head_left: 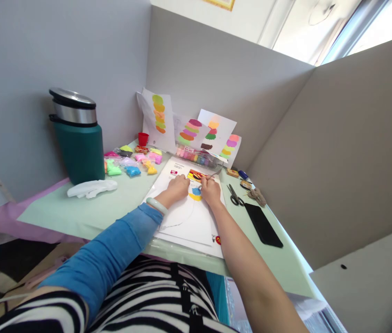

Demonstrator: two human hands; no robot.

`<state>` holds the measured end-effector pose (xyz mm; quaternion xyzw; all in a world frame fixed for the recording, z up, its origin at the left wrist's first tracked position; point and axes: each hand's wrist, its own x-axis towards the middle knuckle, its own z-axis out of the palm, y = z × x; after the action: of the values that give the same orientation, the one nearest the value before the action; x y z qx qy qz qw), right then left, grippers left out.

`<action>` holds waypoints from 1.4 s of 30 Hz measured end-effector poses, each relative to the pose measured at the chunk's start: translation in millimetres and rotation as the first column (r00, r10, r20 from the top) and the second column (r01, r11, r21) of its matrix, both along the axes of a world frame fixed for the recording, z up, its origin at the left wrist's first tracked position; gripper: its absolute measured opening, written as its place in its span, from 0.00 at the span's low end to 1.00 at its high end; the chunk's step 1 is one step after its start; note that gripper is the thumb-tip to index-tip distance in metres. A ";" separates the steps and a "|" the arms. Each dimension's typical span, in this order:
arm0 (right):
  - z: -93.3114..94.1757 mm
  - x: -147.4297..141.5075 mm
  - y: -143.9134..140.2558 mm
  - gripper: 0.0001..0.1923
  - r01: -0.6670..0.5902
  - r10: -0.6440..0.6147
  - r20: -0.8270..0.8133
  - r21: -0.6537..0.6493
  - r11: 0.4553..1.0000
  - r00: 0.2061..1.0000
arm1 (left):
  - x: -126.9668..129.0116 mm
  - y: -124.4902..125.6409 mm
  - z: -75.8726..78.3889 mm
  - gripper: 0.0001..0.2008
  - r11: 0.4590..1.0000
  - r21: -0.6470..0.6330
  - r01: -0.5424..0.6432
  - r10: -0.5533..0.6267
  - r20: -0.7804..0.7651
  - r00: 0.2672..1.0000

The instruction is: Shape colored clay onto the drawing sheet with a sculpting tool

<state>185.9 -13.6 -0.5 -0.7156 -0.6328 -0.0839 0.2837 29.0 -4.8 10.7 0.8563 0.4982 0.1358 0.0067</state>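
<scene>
A white paper sheet (182, 222) lies in front of me, bearing a faint curved pencil line, a red-and-yellow printed picture (196, 175), a blue patch (196, 191) and a yellow patch (195, 197) just below it. My left hand (179, 186) rests on the sheet left of the patches, fingers curled in; whatever they may hold is hidden. On the other side, my right hand (210, 189) is closed around a thin grey tool (216, 173), whose upper end sticks out beyond the fingers. Its lower tip is close to the blue patch.
Bags of coloured clay (133, 171), a red cup (143, 138), a white glove-like item (92, 188) and a green tumbler (81, 148) stand left. Scissors (235, 196) and a black phone (262, 224) lie right. Behind are colour-swatch papers (157, 118) and a paint box (196, 157).
</scene>
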 end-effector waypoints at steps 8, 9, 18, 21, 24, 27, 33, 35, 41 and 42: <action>-0.1 -2.1 2.3 0.19 -0.055 0.056 0.059 -0.030 0.998 0.997 | -0.2 1.9 -0.9 0.14 1.000 0.017 0.011 -0.011 0.002 1.000; 0.5 -2.7 2.0 0.18 -0.063 0.065 0.076 -0.035 0.997 0.995 | -0.3 1.9 -1.1 0.14 1.000 0.019 0.012 -0.012 0.001 1.000; 5.0 -6.3 -2.6 0.19 -0.102 0.111 0.145 -0.068 0.992 0.983 | 0.1 2.7 -2.1 0.13 1.000 0.010 0.010 -0.010 -0.003 1.000; 5.2 -6.4 -3.4 0.19 -0.111 0.121 0.147 -0.073 0.991 0.982 | 0.2 2.5 -1.6 0.13 1.000 0.006 0.007 -0.007 0.002 1.000; 4.6 -6.1 -3.7 0.19 -0.132 0.139 0.137 -0.059 0.989 0.981 | 0.2 1.5 -0.4 0.13 1.000 0.003 0.003 -0.003 0.003 1.000; 3.7 -5.7 -3.8 0.18 -0.144 0.149 0.123 -0.045 0.989 0.981 | 0.2 0.7 0.6 0.14 1.000 -0.006 0.001 -0.001 0.000 1.000; 3.4 -5.9 -4.4 0.19 -0.157 0.159 0.075 -0.036 0.987 0.984 | 0.5 2.1 -1.0 0.14 1.000 0.010 0.001 -0.001 -0.003 1.000; 3.6 -6.1 -4.9 0.19 -0.154 0.156 0.065 -0.038 0.987 0.986 | 0.5 2.5 -1.4 0.14 1.000 0.013 0.004 -0.004 -0.003 1.000; 4.0 -7.0 -5.8 0.19 -0.168 0.169 0.030 -0.039 0.985 0.985 | 0.9 1.7 -0.1 0.15 1.000 -0.004 -0.002 0.002 -0.009 1.000; 3.8 -7.1 -5.8 0.19 -0.167 0.168 0.028 -0.041 0.985 0.985 | 1.0 1.7 -0.1 0.15 1.000 -0.004 -0.003 0.003 -0.009 1.000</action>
<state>178.8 -19.4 3.4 -0.6638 -0.6966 -0.0588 0.2659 30.0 -3.1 10.6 0.8562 0.4998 0.1309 0.0060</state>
